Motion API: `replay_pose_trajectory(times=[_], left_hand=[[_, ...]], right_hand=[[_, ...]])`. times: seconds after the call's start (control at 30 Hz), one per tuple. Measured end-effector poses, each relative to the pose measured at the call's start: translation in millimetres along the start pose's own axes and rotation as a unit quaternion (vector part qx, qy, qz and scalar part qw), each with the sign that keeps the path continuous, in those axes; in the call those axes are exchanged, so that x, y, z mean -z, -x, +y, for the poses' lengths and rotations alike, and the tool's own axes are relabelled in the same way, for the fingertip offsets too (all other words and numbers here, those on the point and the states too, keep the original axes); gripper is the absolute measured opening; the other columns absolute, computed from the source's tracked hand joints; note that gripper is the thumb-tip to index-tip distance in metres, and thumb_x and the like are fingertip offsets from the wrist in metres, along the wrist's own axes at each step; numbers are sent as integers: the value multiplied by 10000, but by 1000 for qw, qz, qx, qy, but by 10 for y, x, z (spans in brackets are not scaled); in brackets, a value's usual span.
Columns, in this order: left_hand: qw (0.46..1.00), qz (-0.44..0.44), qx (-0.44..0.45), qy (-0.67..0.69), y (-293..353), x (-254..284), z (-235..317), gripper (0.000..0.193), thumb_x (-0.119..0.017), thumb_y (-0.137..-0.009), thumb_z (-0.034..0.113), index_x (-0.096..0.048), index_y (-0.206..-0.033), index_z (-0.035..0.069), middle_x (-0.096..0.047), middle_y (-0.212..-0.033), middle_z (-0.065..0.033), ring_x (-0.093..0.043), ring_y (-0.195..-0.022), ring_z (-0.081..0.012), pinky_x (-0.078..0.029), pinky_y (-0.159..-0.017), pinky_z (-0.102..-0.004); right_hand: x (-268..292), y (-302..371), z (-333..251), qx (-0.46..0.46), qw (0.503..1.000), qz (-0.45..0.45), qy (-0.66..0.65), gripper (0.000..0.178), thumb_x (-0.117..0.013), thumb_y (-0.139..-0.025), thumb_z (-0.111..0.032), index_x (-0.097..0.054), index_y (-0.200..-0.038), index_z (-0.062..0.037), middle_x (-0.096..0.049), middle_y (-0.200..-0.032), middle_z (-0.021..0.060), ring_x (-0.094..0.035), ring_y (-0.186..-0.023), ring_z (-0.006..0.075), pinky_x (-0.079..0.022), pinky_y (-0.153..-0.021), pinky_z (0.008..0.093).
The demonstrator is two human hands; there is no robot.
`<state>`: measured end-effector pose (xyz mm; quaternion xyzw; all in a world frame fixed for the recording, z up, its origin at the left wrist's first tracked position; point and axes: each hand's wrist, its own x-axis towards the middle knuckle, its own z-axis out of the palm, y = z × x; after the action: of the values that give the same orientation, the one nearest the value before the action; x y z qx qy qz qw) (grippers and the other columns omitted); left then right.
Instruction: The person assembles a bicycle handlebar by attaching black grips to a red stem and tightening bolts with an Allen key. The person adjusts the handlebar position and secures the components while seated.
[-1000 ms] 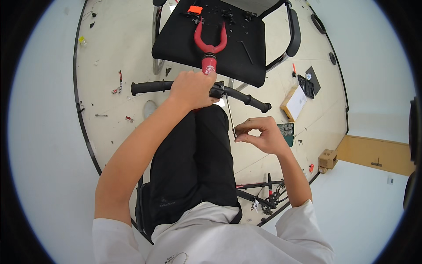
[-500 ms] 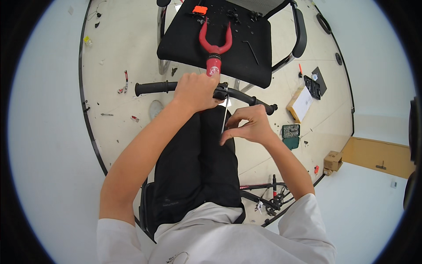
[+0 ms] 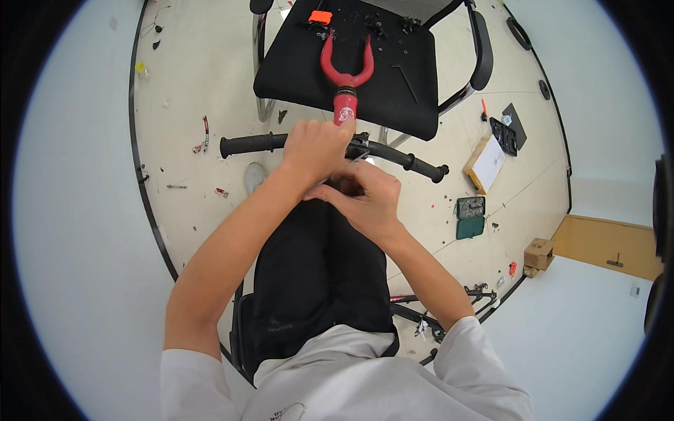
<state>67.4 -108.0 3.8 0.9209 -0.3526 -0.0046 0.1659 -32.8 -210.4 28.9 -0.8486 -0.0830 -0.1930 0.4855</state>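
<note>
A black bicycle handlebar lies crosswise over my knees, its stem clamp near the middle. My left hand is wrapped round the bar just left of the clamp, against the base of a red fork. The fork's two legs point away over the seat of a black chair. Just below the clamp, my right hand is closed on a thin metal hex key, mostly hidden by the fingers. The right fingertips are tucked beneath my left hand.
Small bolts, an orange piece and an L-shaped hex key lie on the chair. On the floor to the right are a green case, a black tool case and a box. A bicycle frame lies lower right.
My right hand has swung left and in toward my left hand, turning the hex key with it. The key's shaft, plain before, is now mostly covered. My left hand keeps its grip.
</note>
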Motion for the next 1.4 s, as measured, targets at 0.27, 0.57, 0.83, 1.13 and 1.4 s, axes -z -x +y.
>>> replay_pose_trajectory(times=[0.27, 0.57, 0.83, 1.13, 1.4], left_hand=[[999, 44, -18, -23, -14, -159, -27, 248, -632, -839, 253, -584, -983, 57, -623, -579, -99, -665, -527, -296, -499, -465, -387], [1000, -6, -14, 1, -9, -177, -143, 428, -742, -771, 399, -552, -947, 59, -603, -566, -98, -645, -517, -310, -477, -460, -400], [999, -42, -21, 21, -9, -7, -65, 653, -781, -717, 558, -554, -1015, 24, -651, -615, -122, -681, -562, -338, -527, -508, -421], [998, -43, -30, 33, -12, -13, -73, 616, -764, -738, 559, -565, -995, 36, -663, -655, -123, -692, -612, -336, -529, -531, -425], [999, -13, -31, 42, -18, -67, -75, 467, -759, -731, 446, -591, -919, 53, -646, -619, -122, -671, -576, -345, -519, -518, -436]], right_hand=[[-278, -90, 114, 93, 988, 50, 116, 237, -883, -737, -135, -746, -897, -27, -652, -671, 39, -584, -522, 117, -452, -485, 248], [-164, -140, -107, 36, 995, -36, 81, 324, -892, -736, -262, -710, -843, -17, -623, -620, 36, -596, -498, 136, -445, -474, 258], [-300, -9, -175, -11, 994, 25, 104, 274, -824, -765, -159, -582, -719, -39, -563, -632, 27, -567, -467, 127, -431, -454, 264], [-241, 57, -200, -22, 995, 0, 102, 186, -777, -774, -87, -604, -788, -21, -595, -741, 39, -589, -508, 131, -480, -489, 272], [-146, 131, -220, -37, 996, -19, 80, 189, -766, -773, -109, -631, -841, 4, -596, -801, 91, -616, -562, 241, -507, -518, 335]])
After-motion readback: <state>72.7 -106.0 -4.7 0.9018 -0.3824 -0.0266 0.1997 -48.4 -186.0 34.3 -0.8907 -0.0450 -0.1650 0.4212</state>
